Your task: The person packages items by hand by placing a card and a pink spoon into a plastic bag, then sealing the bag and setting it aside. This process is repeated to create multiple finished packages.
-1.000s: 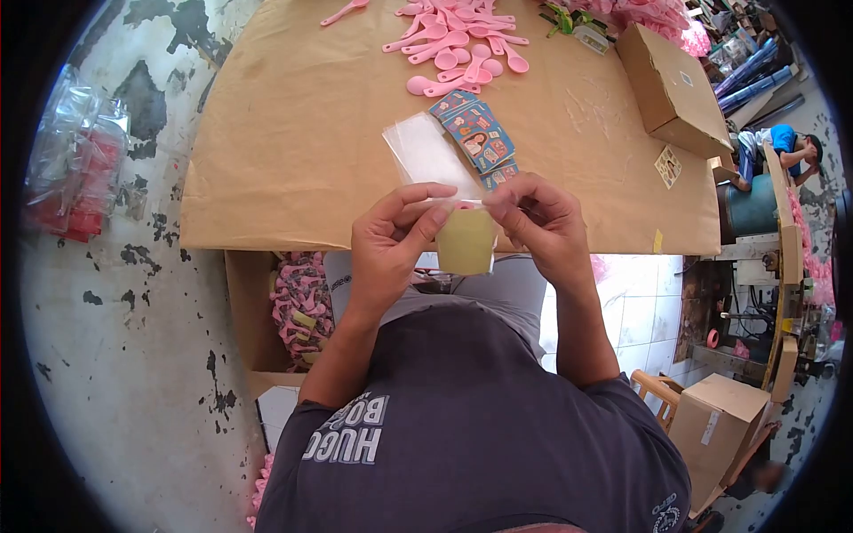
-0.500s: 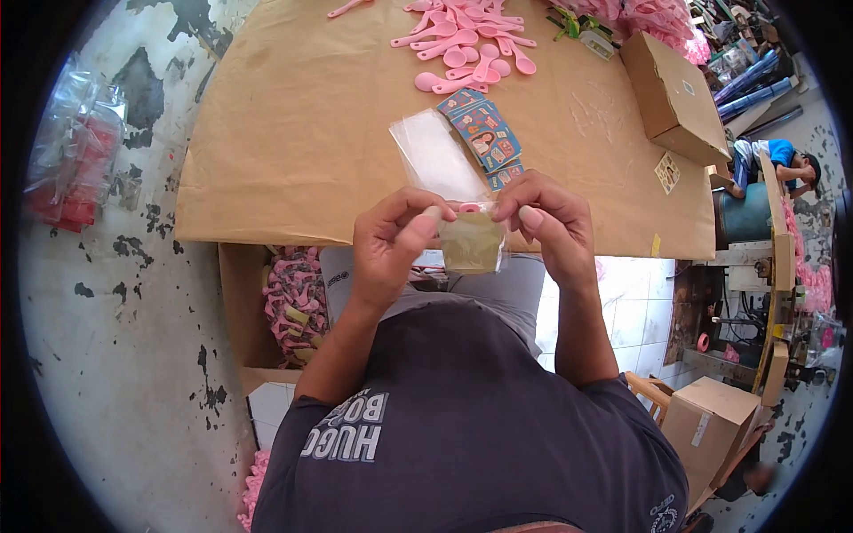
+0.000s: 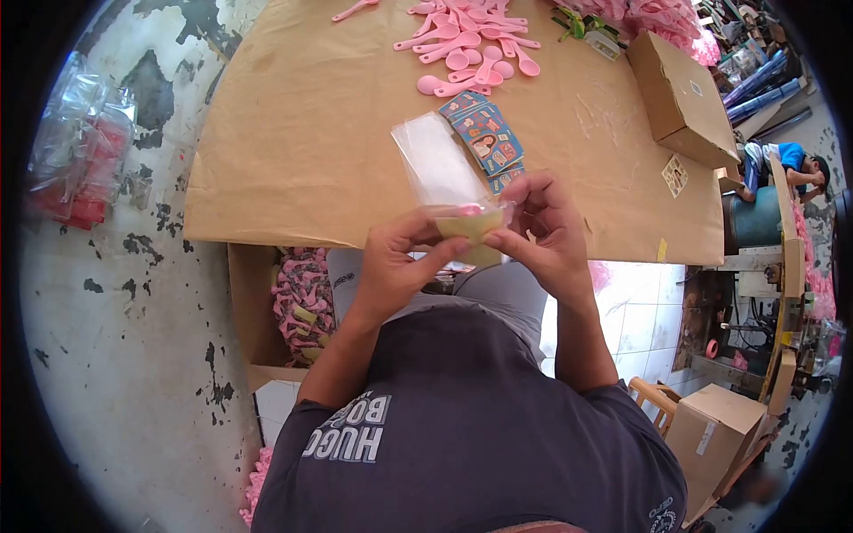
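Observation:
Between both hands, at the table's near edge, is a small clear plastic bag (image 3: 471,226) with a yellowish-green card in it and a bit of pink at its top. My left hand (image 3: 400,262) pinches its left side, thumb on the front. My right hand (image 3: 551,235) grips the right side, its thumb pressed on the card and its fingers at the upper corner. Just beyond the hands lie a stack of clear bags (image 3: 435,160) and a fanned pile of blue printed cards (image 3: 486,142). Farther back, pink measuring spoons (image 3: 462,40) are heaped on the brown-papered table (image 3: 302,151).
A cardboard box (image 3: 680,98) stands on the table's right side. Below the left edge, an open carton (image 3: 253,311) holds many packed pink spoons (image 3: 298,298). Plastic bags (image 3: 84,151) hang at far left. Another person (image 3: 791,169) is at far right.
Both thumbs have moved inward onto the front of the bag. The card, flat and upright before, now looks bent or folded, with its top nearer the thumbs. The view has shifted slightly.

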Tool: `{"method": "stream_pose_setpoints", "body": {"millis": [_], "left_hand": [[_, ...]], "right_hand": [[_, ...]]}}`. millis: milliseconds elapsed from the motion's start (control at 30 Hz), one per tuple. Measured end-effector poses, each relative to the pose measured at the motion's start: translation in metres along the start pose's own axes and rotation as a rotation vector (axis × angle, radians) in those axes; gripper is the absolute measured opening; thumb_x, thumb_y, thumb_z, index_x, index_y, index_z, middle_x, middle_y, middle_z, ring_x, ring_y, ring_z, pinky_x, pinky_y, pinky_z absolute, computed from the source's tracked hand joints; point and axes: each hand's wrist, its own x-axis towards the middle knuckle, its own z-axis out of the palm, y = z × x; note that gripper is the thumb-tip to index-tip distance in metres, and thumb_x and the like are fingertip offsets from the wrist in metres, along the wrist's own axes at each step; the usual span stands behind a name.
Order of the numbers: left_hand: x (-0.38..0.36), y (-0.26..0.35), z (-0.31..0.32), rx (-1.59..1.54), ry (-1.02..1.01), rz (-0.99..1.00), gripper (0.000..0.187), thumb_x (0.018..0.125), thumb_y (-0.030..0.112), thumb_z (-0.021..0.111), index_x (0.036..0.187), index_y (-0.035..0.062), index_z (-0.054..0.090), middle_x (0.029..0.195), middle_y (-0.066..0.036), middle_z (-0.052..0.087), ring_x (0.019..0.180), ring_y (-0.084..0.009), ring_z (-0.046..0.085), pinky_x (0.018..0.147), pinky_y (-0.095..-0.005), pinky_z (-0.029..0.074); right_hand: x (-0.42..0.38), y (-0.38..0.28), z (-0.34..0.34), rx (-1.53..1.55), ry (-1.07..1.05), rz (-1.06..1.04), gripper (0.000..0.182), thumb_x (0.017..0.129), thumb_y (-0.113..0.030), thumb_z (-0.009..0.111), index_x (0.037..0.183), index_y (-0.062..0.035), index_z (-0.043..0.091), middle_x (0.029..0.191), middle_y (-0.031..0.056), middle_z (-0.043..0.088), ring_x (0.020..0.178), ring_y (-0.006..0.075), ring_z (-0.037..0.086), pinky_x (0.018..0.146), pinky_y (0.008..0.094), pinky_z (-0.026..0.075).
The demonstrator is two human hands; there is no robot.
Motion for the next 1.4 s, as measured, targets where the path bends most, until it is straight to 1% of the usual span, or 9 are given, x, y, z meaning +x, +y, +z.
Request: {"method": "stream_pose_setpoints", "body": {"millis": [100, 167, 267, 400, 500, 700, 833, 1000, 1400], "left_hand": [[0.003, -0.004, -0.015, 0.049, 0.170, 0.200, 0.025, 0.094, -0.003, 0.068, 0.119, -0.0031, 0.067, 0.119, -0.013, 0.072, 0.108, -0.0168, 0.068, 0.092, -0.0307, 0.055], [0.011, 0.003, -0.031, 0.126, 0.273, 0.369, 0.023, 0.094, -0.004, 0.068, 0.116, -0.0036, 0.065, 0.120, -0.017, 0.071, 0.108, -0.0178, 0.069, 0.086, -0.0269, 0.056], [0.025, 0.013, -0.059, 0.386, 0.449, 0.546, 0.023, 0.094, -0.009, 0.062, 0.116, -0.0036, 0.064, 0.119, -0.016, 0.071, 0.114, -0.0216, 0.067, 0.094, -0.0301, 0.053], [0.026, 0.022, -0.097, 0.756, 0.467, 0.415, 0.041, 0.084, -0.018, 0.054, 0.118, 0.0011, 0.065, 0.121, -0.017, 0.071, 0.120, -0.0244, 0.065, 0.104, -0.0437, 0.050], [0.019, 0.010, -0.113, 1.045, 0.308, 0.173, 0.049, 0.081, -0.010, 0.045, 0.122, 0.0058, 0.065, 0.121, -0.016, 0.069, 0.126, -0.0394, 0.059, 0.116, -0.0572, 0.032], [0.019, -0.002, -0.119, 1.042, 0.319, 0.252, 0.046, 0.082, -0.009, 0.045, 0.121, 0.0065, 0.065, 0.120, -0.016, 0.069, 0.131, -0.0366, 0.057, 0.117, -0.0604, 0.028], [0.026, -0.007, -0.129, 1.108, 0.341, 0.291, 0.044, 0.082, -0.009, 0.046, 0.119, 0.0054, 0.066, 0.121, -0.016, 0.069, 0.130, -0.0362, 0.058, 0.115, -0.0551, 0.035], [0.032, 0.007, -0.090, 0.889, 0.384, 0.399, 0.028, 0.086, -0.002, 0.058, 0.112, 0.0030, 0.069, 0.111, -0.016, 0.070, 0.109, -0.0331, 0.065, 0.091, -0.0386, 0.052], [0.025, -0.020, -0.027, 0.868, 0.113, 0.375, 0.016, 0.088, 0.013, 0.073, 0.102, 0.0055, 0.075, 0.089, -0.010, 0.061, 0.086, -0.0261, 0.059, 0.076, -0.0374, 0.049]], "right_hand": [[-0.001, 0.005, -0.005, -0.308, -0.003, 0.172, 0.029, 0.087, -0.004, 0.079, 0.109, -0.0050, 0.060, 0.091, -0.0001, 0.060, 0.072, 0.0058, 0.053, 0.060, 0.0224, 0.042], [0.002, 0.009, -0.005, -0.812, 0.007, 0.019, 0.027, 0.086, -0.010, 0.079, 0.108, -0.0054, 0.065, 0.089, 0.0034, 0.060, 0.073, 0.0128, 0.058, 0.060, 0.0274, 0.045], [0.005, 0.022, -0.004, -0.909, 0.008, -0.139, 0.029, 0.084, -0.016, 0.079, 0.108, -0.0063, 0.067, 0.093, 0.0072, 0.060, 0.079, 0.0220, 0.062, 0.066, 0.0341, 0.050], [0.008, 0.026, 0.007, -1.079, -0.011, -0.226, 0.030, 0.084, -0.018, 0.080, 0.108, -0.0067, 0.068, 0.098, 0.0077, 0.060, 0.089, 0.0261, 0.064, 0.073, 0.0388, 0.052], [0.007, 0.042, 0.006, -1.142, -0.027, -0.152, 0.026, 0.084, -0.018, 0.079, 0.105, -0.0076, 0.069, 0.101, 0.0074, 0.059, 0.092, 0.0270, 0.063, 0.074, 0.0391, 0.052], [0.010, 0.045, 0.008, -0.954, 0.048, 0.070, 0.017, 0.087, -0.017, 0.077, 0.098, -0.0054, 0.071, 0.096, 0.0083, 0.058, 0.087, 0.0264, 0.064, 0.074, 0.0386, 0.051], [0.018, 0.041, 0.007, -0.994, 0.086, -0.140, 0.013, 0.090, -0.014, 0.074, 0.098, -0.0028, 0.073, 0.093, 0.0086, 0.059, 0.083, 0.0251, 0.063, 0.072, 0.0383, 0.049], [0.024, 0.033, 0.011, -0.982, 0.103, -0.181, 0.011, 0.090, -0.011, 0.073, 0.096, -0.0021, 0.072, 0.090, 0.0091, 0.061, 0.081, 0.0237, 0.062, 0.070, 0.0371, 0.049], [0.019, 0.046, 0.005, -0.718, 0.064, 0.065, 0.013, 0.093, -0.012, 0.072, 0.095, 0.0002, 0.069, 0.079, 0.0079, 0.065, 0.063, 0.0148, 0.058, 0.059, 0.0307, 0.047]]}}
